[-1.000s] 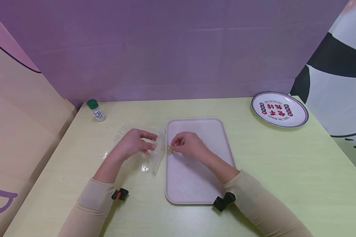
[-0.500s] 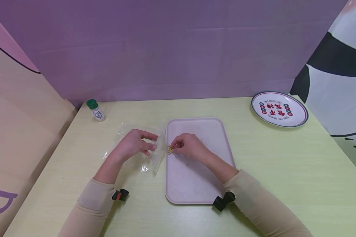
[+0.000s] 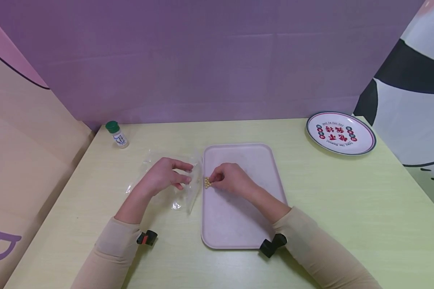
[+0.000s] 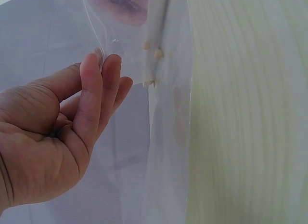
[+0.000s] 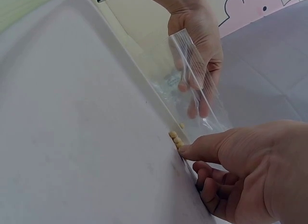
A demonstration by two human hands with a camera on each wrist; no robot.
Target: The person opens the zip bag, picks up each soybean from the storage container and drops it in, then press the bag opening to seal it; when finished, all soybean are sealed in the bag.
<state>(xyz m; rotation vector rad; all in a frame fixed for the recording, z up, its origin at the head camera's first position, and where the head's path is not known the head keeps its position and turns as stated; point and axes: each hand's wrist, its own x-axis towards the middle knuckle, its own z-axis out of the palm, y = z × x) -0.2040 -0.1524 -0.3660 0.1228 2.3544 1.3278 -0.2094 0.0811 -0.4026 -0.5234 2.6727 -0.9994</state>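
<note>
Between left thumb and fingers, the left hand pinches the edge of a clear plastic bag; in the head view this hand is over the bag, left of a pale tray. Small yellow beans lie at the tray's left edge. The right hand reaches over the tray to them. In the right wrist view, the right thumb of this hand touches the beans beside the bag, its other fingers curled. Whether it pinches a bean is unclear.
A green-capped bottle stands at the table's back left. At the back right lies an oval plate with red characters. A purple cloth hangs behind the table.
The right thumb and fingertips have drawn slightly closer together at the beans, and that hand has shifted a little. The left hand has barely moved.
</note>
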